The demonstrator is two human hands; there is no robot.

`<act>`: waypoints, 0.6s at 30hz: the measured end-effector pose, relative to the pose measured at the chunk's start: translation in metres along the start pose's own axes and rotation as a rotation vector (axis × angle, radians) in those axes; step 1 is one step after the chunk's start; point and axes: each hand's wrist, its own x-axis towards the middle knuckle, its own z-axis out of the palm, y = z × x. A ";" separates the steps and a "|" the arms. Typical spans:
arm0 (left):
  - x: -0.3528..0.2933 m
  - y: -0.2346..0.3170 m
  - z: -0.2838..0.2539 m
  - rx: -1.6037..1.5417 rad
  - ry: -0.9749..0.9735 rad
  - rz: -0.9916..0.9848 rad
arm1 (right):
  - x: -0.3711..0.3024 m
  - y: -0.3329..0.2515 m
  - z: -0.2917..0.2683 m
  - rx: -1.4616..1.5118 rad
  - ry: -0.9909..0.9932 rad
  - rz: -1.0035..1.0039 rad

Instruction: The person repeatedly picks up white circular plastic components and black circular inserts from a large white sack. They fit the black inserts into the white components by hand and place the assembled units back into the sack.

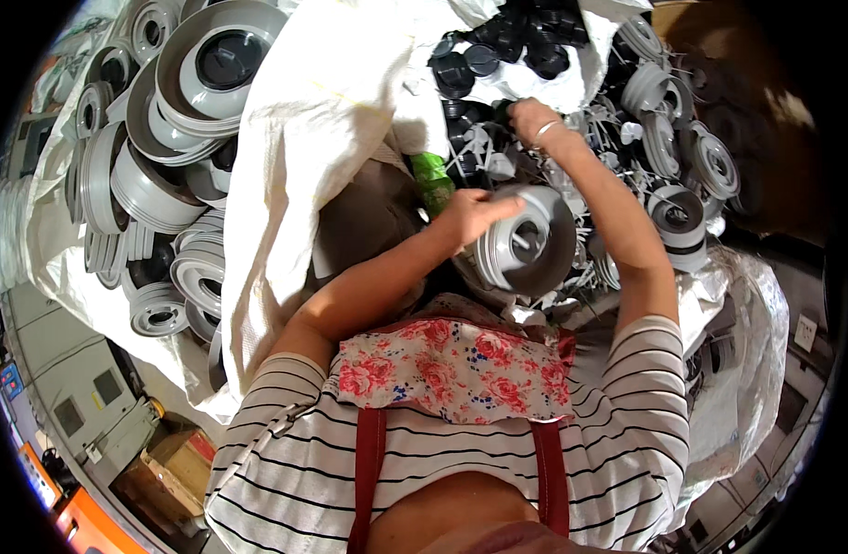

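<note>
My left hand [472, 220] grips the rim of a round grey plastic part [555, 251], bowl-shaped with a stepped ring inside. The part is slightly blurred and tilted toward me, and more rings seem to be stacked behind it. Farther forward, my right hand [533, 120] reaches into a heap of thin white plastic pieces [498, 166] and black round caps [480, 60]. Its fingers are curled, with a dark bit at their tips that I cannot make out. A bright green wrapped object [431, 182] stands just left of my left hand.
A large white woven sack [304, 120] rises at the left, beside stacked grey round parts [156, 185]. More grey rings [669, 120] lie at the right, near a clear plastic bag [743, 369]. A cardboard box [179, 462] sits on the floor at lower left.
</note>
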 end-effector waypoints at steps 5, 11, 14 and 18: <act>0.029 -0.004 -0.003 -0.246 0.380 0.394 | -0.132 0.005 -0.091 0.441 0.642 0.190; -0.024 0.047 0.027 -0.541 -0.048 0.385 | -0.221 -0.040 -0.090 0.292 0.927 -0.216; -0.031 0.038 0.027 -0.379 -0.010 0.453 | -0.240 -0.054 -0.075 0.551 1.010 -0.110; -0.022 0.023 0.002 0.302 0.204 0.656 | -0.261 -0.051 -0.063 0.670 1.124 0.092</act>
